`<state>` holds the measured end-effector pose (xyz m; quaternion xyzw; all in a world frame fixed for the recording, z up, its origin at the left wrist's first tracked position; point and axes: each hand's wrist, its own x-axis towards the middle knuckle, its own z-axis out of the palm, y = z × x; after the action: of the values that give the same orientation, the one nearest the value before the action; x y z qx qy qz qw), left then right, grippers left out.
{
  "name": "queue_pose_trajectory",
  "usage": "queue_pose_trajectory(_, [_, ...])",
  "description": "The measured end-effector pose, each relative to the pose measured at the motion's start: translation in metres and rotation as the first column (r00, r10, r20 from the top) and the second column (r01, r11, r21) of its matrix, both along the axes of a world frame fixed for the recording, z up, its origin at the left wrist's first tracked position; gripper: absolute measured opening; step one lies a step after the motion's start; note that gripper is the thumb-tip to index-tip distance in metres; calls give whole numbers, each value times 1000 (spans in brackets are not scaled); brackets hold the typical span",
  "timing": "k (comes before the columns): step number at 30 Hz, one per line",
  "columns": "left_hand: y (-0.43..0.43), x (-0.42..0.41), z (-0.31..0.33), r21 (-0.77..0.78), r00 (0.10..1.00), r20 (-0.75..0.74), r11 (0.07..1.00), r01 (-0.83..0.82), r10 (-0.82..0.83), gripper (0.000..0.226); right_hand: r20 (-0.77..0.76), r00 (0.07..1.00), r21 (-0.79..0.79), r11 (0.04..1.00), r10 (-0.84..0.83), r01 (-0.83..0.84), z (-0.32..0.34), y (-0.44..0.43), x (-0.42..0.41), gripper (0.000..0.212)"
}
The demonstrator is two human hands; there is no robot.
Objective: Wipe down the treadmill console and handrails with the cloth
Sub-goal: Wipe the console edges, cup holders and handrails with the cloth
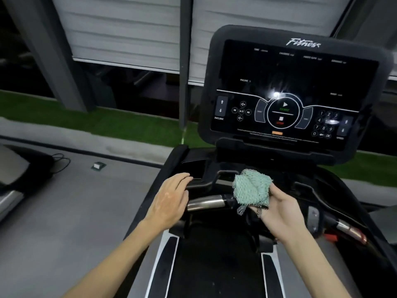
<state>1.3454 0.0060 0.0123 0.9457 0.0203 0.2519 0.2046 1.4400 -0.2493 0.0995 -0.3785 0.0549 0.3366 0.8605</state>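
The right hand (279,211), just right of centre, curls palm-up round the bunched green cloth (251,187) and holds it just above the middle grip bar (206,202), pressed to nothing. The left hand (169,196), left of centre, lies flat with straight fingers and holds nothing, its fingertips at the rim of the tray (194,168), contact unclear. I judge that no stroke is under way and nothing shows what is already wiped. The console (285,82) at upper right shows only glare and the right handrail (349,230) at lower right gives no sign, so most may remain.
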Motion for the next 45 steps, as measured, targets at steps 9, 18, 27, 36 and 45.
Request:
queue_pose_trajectory(9, [-9,-73,-24,-30,977,-96,981,-193,190,46,-122,990,24,997,70,-68,-27,14,-39,42])
queue_pose_trajectory(18, [-14,-120,-61,65,957,-201,978,-200,209,52,-175,983,-52,997,49,-59,-50,29,-73,36])
queue_pose_trajectory(27, [26,-115,-99,117,925,-288,968,-223,248,56,-46,998,-266,964,-41,27,-67,59,-87,31])
queue_pose_trajectory(36, [37,-115,-114,127,901,-370,973,-192,226,67,842,514,-508,560,164,654,-17,52,-28,25])
queue_pose_trajectory(45, [38,-110,-121,169,862,-457,973,-160,221,65,271,130,-441,3,954,897,-82,50,-21,44])
